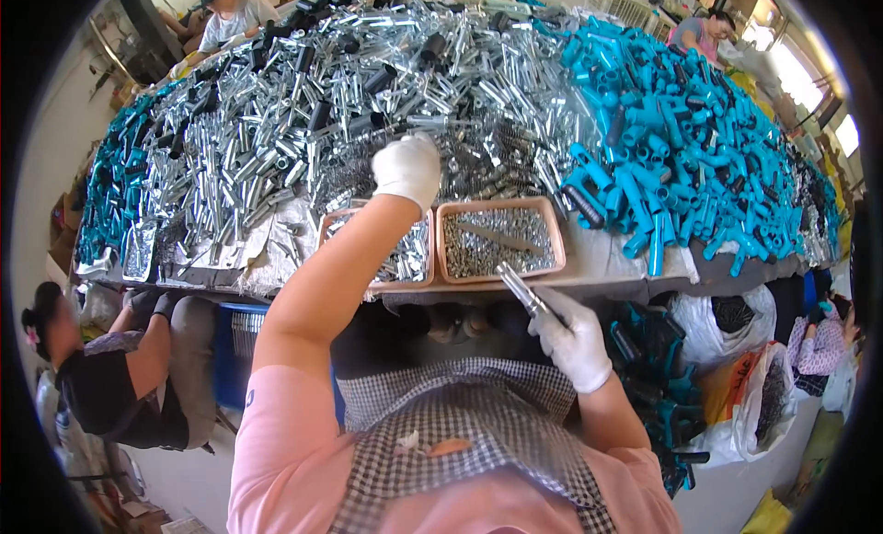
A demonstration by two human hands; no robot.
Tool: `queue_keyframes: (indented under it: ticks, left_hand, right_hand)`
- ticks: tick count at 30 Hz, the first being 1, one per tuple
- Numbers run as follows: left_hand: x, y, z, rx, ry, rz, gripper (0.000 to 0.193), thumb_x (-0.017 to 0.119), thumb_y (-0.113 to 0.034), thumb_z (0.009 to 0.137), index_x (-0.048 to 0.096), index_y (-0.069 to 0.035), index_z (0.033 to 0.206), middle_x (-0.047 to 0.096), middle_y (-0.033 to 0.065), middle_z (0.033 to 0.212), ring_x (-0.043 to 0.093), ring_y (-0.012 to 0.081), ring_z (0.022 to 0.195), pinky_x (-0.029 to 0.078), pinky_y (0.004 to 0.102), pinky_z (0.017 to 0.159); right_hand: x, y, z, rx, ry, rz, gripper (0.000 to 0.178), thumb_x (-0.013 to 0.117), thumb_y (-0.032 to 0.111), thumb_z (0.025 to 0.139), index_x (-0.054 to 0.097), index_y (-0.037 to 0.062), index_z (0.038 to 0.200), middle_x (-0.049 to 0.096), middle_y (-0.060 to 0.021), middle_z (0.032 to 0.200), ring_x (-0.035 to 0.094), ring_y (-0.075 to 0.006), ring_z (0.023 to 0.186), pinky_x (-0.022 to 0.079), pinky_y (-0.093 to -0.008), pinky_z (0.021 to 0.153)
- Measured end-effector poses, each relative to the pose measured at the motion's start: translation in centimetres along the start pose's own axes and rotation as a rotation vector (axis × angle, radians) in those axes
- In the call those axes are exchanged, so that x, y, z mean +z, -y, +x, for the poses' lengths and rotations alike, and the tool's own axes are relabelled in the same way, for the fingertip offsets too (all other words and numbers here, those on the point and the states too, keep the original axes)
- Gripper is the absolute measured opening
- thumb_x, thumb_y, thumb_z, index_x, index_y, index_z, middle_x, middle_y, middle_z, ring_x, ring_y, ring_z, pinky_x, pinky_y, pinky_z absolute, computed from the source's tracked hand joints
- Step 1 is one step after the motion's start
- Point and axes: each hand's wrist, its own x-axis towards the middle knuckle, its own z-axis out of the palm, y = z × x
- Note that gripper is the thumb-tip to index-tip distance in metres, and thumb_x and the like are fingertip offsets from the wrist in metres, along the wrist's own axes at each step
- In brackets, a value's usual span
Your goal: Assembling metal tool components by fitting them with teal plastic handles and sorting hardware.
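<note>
Checked apron [460, 401] and pink shirt [285, 410] fill the space closest to the camera. Beyond them, the right hand [570, 343], in a white glove, is closed around a shiny metal tube [522, 290], which slants up and left in front of the table, its far end near a tray. The left hand [406, 172], gloved too, reaches over the table to a heap of dark springs [345, 177]; its fingertips are hidden, so I cannot tell whether it grips anything. Under and beside the left forearm sits one pinkish tray [405, 285] of small metal parts; just right of it, a second tray [487, 277] holds more, with a flat strip [501, 238] lying across them. Farther out, silvery tubes [212, 180] heap up leftward and bright blue plastic parts [676, 157] rightward. At lower left, a co-worker in a black top [115, 391] sits beside the table.
</note>
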Motion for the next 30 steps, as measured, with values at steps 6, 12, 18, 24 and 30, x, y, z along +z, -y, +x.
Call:
queue_keyframes:
  ticks: [6, 12, 18, 24, 30]
  left_hand:
    - [-1.1, 3.8, -9.0, 0.259, -0.203, -0.241, 0.026, 0.062, -0.013, 0.084, 0.070, -0.012, 0.108, 0.067, 0.0140, 0.099, 0.066, 0.0352, 0.091, 0.053, 0.0469, 0.078]
    - [3.8, 5.3, -10.5, 0.119, 0.106, -0.201, 0.043, 0.065, -0.027, 0.089, 0.054, -0.007, 0.125, 0.069, 0.0210, 0.100, 0.070, 0.0383, 0.090, 0.057, 0.0484, 0.074]
    - [3.5, 6.4, -10.0, -0.006, -0.108, -0.490, 0.037, 0.063, -0.022, 0.091, 0.062, -0.004, 0.123, 0.066, 0.0229, 0.106, 0.064, 0.0424, 0.100, 0.052, 0.0472, 0.087]
    - [2.5, 6.3, -11.0, 0.074, -0.221, -0.714, 0.042, 0.072, -0.007, 0.078, 0.066, -0.005, 0.119, 0.062, 0.0201, 0.109, 0.063, 0.0375, 0.096, 0.051, 0.0429, 0.085]
    - [1.2, 6.2, -12.1, 0.053, -0.121, -0.969, 0.040, 0.076, -0.008, 0.081, 0.064, 0.001, 0.118, 0.065, 0.0138, 0.103, 0.064, 0.0246, 0.091, 0.051, 0.0343, 0.084]
  right_hand:
    - [-0.8, -0.9, 0.1, -0.146, -0.133, -0.231, 0.030, 0.073, 0.006, 0.077, 0.069, -0.0026, 0.106, 0.070, -0.0142, 0.091, 0.069, -0.0202, 0.080, 0.054, -0.0307, 0.076]
    - [0.5, -0.9, 0.2, -0.009, -0.142, -0.057, 0.028, 0.070, 0.003, 0.078, 0.068, -0.0027, 0.106, 0.068, -0.0039, 0.088, 0.060, -0.0089, 0.078, 0.050, -0.0256, 0.074]
    - [1.6, -0.5, 0.1, -0.034, -0.102, 0.013, 0.031, 0.071, 0.003, 0.079, 0.068, -0.0033, 0.108, 0.070, -0.0072, 0.095, 0.064, -0.0120, 0.085, 0.051, -0.0275, 0.081]
    - [1.6, -0.9, 0.4, -0.108, -0.110, -0.076, 0.032, 0.066, 0.002, 0.080, 0.065, -0.0049, 0.111, 0.064, -0.0035, 0.082, 0.056, -0.0074, 0.059, 0.046, -0.0231, 0.052]
    - [2.6, -0.9, 2.9, 0.215, -0.041, 0.391, 0.023, 0.062, 0.010, 0.087, 0.062, -0.0036, 0.106, 0.052, 0.0009, 0.065, 0.043, -0.0073, 0.049, 0.034, -0.0239, 0.046]
